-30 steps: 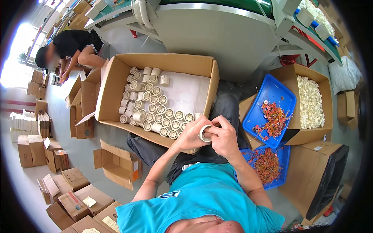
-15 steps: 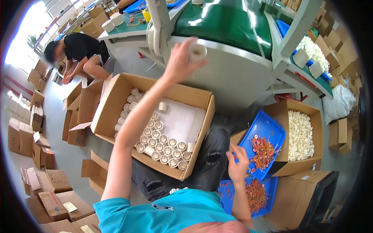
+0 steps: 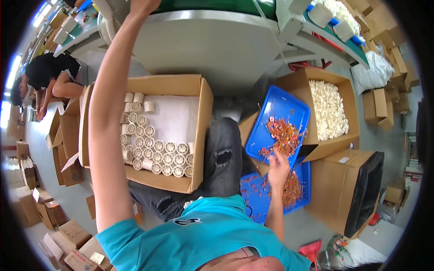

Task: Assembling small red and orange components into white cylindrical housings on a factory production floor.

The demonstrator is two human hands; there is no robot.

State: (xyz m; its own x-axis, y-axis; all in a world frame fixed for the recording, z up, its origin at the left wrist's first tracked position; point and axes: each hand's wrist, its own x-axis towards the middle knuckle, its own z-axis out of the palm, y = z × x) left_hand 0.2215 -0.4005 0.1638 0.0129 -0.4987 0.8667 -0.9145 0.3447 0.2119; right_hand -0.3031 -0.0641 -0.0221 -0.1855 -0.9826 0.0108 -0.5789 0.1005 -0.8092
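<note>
My left arm stretches far forward, and my left hand (image 3: 143, 5) is cut off by the top edge beside the green conveyor belt, its fingers out of sight. Below that arm stands an open carton (image 3: 205, 131) with several rows of white ribbed cylindrical parts (image 3: 168, 158) on a pale liner. My right hand (image 3: 278, 171) is at the near side of a blue tray (image 3: 280, 101), its fingers drawn together beside a pile of small red and orange wired parts (image 3: 285, 135). What the fingertips hold, if anything, is too small to make out.
A second blue tray (image 3: 253, 183) with more wired parts lies under my right forearm. Beyond the trays stands a carton of small white pieces (image 3: 327, 110). The conveyor's grey panel (image 3: 203, 49) rises ahead. Someone in black (image 3: 56, 74) crouches at the far left.
My left hand, which held a white cylindrical part before the belt, has gone up and out to the top edge. My right hand has moved forward to the wired parts. The view has shifted right.
</note>
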